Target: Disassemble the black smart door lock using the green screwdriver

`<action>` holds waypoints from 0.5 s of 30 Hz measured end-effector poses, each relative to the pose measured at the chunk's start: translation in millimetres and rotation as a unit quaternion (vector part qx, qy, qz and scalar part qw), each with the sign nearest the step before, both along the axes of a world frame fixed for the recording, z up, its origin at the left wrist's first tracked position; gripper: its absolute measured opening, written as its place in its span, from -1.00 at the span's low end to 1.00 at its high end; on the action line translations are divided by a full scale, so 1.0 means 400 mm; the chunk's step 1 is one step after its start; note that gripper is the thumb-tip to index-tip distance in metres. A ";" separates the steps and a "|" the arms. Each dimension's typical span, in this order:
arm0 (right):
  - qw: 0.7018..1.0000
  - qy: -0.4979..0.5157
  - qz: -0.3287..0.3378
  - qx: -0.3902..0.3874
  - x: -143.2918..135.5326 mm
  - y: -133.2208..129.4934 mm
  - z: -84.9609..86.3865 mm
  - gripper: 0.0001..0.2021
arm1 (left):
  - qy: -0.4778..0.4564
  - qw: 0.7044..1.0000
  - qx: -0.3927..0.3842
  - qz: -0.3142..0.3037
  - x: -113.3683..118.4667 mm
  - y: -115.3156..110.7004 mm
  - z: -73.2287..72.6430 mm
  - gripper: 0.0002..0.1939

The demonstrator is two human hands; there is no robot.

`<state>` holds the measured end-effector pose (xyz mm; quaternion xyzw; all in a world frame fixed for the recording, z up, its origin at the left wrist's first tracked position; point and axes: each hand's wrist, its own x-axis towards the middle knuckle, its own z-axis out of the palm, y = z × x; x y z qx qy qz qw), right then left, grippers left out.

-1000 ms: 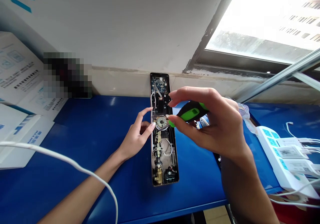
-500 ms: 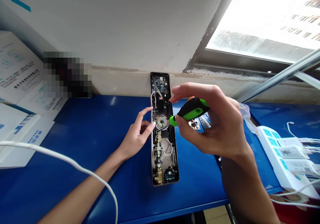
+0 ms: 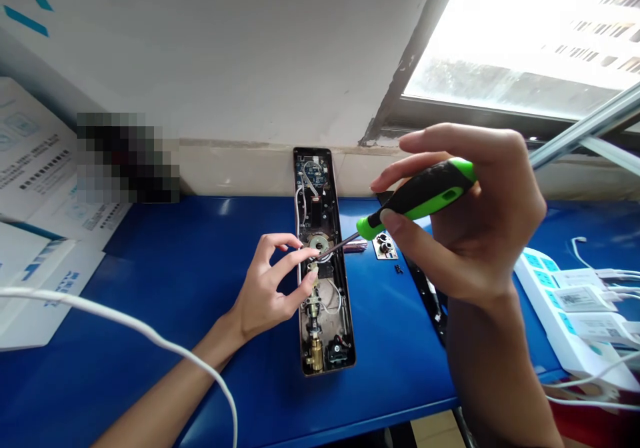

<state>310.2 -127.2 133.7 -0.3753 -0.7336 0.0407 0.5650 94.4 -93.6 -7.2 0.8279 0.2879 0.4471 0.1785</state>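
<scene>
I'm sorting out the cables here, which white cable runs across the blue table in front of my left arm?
The thick white cable at the left, arcing past the left hand's forearm. The other white cables are thin and plugged in at the power strip on the right.

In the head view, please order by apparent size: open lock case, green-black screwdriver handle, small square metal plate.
1. Long open lock case.
2. Green-and-black screwdriver handle, though nearer the camera.
3. Small square metal plate.

Hands: two, one left hand point(image 3: 270, 288) and one right hand point(image 3: 470, 228). Tools and work: one green-and-black screwdriver point(image 3: 417, 198), one opened door-lock body point(image 3: 320, 261), one small square metal plate point(image 3: 385, 247), one loose black screw point(image 3: 397, 269). Surroundings: one blue table point(image 3: 175, 281), one white power strip point(image 3: 575, 315), one white cable point(image 3: 150, 335), one window point(image 3: 525, 41).
</scene>
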 end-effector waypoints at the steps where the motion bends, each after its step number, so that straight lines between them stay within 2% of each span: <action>1: 1.000 0.007 0.001 -0.003 0.000 0.000 0.001 -0.48 | -0.003 1.000 0.007 -0.002 0.001 0.002 -0.004 -0.69; 6: 1.000 0.012 -0.007 -0.013 -0.003 -0.005 0.002 -0.59 | -0.006 0.999 0.036 -0.016 -0.003 0.010 -0.016 -0.75; 11: 0.999 0.010 -0.030 -0.019 -0.005 -0.016 0.013 -0.65 | 0.003 0.998 0.057 -0.020 -0.007 0.011 -0.008 -0.74; 15: 0.997 0.013 -0.068 -0.032 0.025 -0.034 0.034 -0.67 | 0.010 0.997 0.074 -0.024 -0.005 0.013 0.003 -0.74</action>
